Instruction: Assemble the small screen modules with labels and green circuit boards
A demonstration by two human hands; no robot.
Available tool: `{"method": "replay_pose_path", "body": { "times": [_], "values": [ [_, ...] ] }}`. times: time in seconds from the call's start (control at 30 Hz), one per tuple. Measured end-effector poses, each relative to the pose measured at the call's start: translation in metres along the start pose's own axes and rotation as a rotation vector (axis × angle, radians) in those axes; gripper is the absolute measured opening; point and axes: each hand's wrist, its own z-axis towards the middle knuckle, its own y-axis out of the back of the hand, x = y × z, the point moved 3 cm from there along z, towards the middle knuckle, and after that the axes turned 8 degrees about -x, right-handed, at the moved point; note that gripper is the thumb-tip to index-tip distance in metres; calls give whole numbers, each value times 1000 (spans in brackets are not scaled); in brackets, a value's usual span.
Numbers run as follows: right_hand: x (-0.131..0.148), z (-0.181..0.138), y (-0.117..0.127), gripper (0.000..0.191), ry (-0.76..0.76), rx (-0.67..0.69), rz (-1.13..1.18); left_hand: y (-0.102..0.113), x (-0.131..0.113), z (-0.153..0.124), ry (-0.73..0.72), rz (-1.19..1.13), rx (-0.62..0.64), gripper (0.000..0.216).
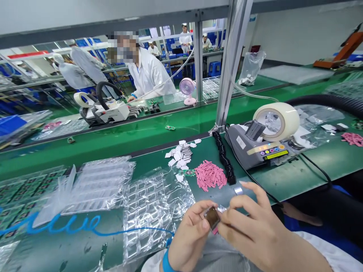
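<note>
My left hand (190, 230), a blue strap round its wrist, holds a small square part (212, 218) between thumb and fingers. The part has a dark brownish face and a pale rim, with a pink strip (215, 229) at its lower edge. My right hand (252, 223) pinches the part's right side; its fingertips are partly hidden, and its upper fingers are raised. Just beyond those fingers lies a small silvery piece (237, 190). Farther off are a pile of pink strips (210, 176), a row of black pieces (224, 158) and white square pieces (181, 154).
A clear blister tray (147, 215) lies left of my hands, crossed by a coiled blue cord (68, 223). Circuit boards (31, 185) sit farther left. At right stands a tape dispenser (252, 147) with its cable. Behind a metal post (234, 64), a person (151, 73) works across the green line.
</note>
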Motion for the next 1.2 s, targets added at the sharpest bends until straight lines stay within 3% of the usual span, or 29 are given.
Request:
{"method": "replay_pose_path", "body": {
  "times": [0.2,0.33,0.5,0.6,0.7,0.8,1.0,1.1,1.2],
  "values": [
    [5,-1,-6,27,53,-23,-46,5,-3,1,-27,-19,32,31],
    [-9,1,-20,15,-23,-47,125,18,-10,-1,-69,1,14,33],
    [-60,17,-94,13,-367,293,-56,45,-23,-6,-141,43,-69,37],
    [-79,30,-142,18,-446,410,-187,59,-31,-9,-164,37,-153,36],
    [-82,36,-169,21,-458,529,-272,66,-35,-12,-193,14,-191,36],
    [-74,33,-168,22,-426,605,-300,71,-37,-11,-208,-16,-203,34],
    [-58,20,-143,27,-389,741,-253,72,-35,0,-211,-58,-189,35],
    [-61,26,-151,23,-414,702,-249,67,-33,4,-194,-68,-181,34],
    [-71,38,-175,24,-478,644,-296,62,-30,2,-182,-88,-144,35]
  ]
}}
